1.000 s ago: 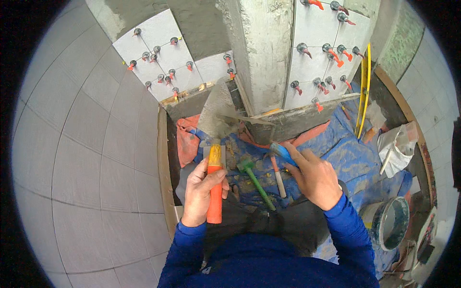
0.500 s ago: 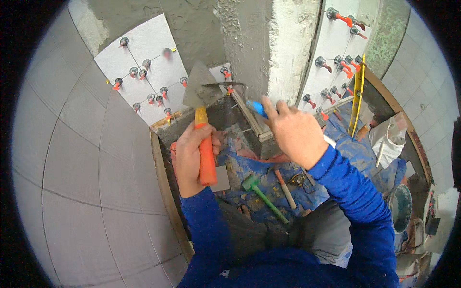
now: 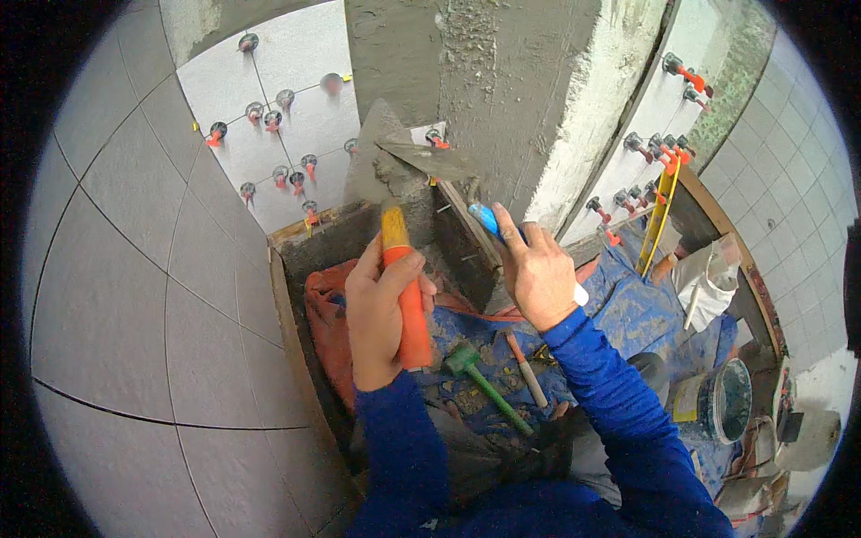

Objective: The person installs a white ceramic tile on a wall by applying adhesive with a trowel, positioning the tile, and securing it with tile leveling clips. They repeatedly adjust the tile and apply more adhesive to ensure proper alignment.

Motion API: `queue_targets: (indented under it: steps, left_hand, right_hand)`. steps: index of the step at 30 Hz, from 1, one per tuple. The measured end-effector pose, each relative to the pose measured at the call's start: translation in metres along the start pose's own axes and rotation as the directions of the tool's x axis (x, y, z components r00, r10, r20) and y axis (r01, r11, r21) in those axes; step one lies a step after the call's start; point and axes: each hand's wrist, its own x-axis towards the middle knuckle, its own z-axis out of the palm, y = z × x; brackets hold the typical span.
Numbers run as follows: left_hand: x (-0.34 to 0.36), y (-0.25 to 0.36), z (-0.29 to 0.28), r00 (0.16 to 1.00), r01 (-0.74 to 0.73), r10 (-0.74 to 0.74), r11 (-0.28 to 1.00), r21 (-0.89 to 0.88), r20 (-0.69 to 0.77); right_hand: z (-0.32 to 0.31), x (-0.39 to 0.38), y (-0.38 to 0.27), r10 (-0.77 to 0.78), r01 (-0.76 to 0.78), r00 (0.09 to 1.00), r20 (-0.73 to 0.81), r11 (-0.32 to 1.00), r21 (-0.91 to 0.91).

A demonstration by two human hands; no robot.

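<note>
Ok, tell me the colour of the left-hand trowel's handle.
The handle is orange with a yellow upper end; head view.

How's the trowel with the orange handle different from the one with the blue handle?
The orange-handled trowel has a yellow section next to its blade, while the visible front of the blue-handled trowel is blue. The orange-handled trowel's blade looks broad; the blue-handled trowel's looks narrower from here. The orange-handled trowel's blade points up the picture, while the blue-handled trowel's reaches left. Both have greyish blades, and both are being held.
</note>
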Motion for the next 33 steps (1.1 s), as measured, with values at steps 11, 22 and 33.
queue_targets:
  steps: [11, 22, 33]
  left_hand:
    - [0.027, -0.004, -0.039, 0.96, 0.159, -0.195, 0.97, 0.182, 0.201]
    - [0.087, -0.082, -0.057, 0.93, 0.354, -0.344, 0.933, -0.068, 0.125]
    - [0.09, -0.08, -0.038, 0.945, 0.325, -0.326, 0.944, 0.05, 0.01]
  right_hand:
    - [-0.045, 0.057, 0.026, -0.071, 0.028, 0.988, -0.14, 0.957, -0.29]
    - [-0.069, 0.189, 0.0, -0.344, 0.381, 0.924, 0.169, 0.778, -0.5]
    - [-0.001, 0.277, -0.004, -0.272, 0.495, 0.854, 0.444, 0.688, -0.53]
